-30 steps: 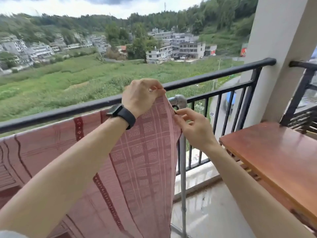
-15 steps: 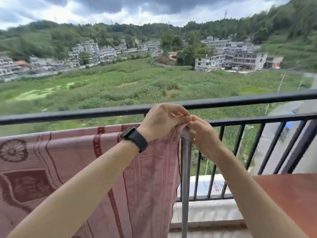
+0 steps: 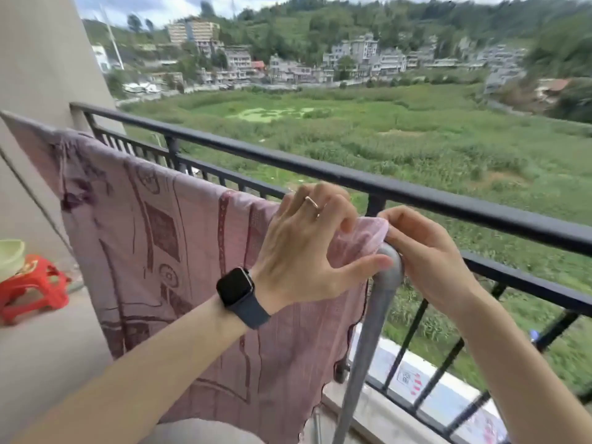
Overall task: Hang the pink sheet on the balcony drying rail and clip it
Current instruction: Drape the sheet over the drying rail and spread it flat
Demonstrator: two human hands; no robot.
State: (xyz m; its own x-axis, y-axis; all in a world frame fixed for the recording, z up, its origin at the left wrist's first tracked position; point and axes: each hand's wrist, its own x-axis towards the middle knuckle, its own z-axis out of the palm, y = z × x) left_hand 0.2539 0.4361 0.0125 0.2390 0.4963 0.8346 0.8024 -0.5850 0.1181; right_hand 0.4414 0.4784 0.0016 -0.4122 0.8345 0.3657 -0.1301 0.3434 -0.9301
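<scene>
pink sheet (image 3: 166, 238) hangs over the drying rail (image 3: 371, 322); at the rail's bend the left hand (image 3: 304, 248) and right hand (image 3: 426, 254) pinch its corner in curled fingers. no clip seen; clipping is left.

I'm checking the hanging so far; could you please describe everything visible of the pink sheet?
The pink sheet is thin, woven-looking cloth with dark red bands and motifs. It drapes over the grey drying rail and hangs down the near side. At the rail's bend the left hand grips its top edge and the right hand pinches its corner. No clip shows on it.
</scene>
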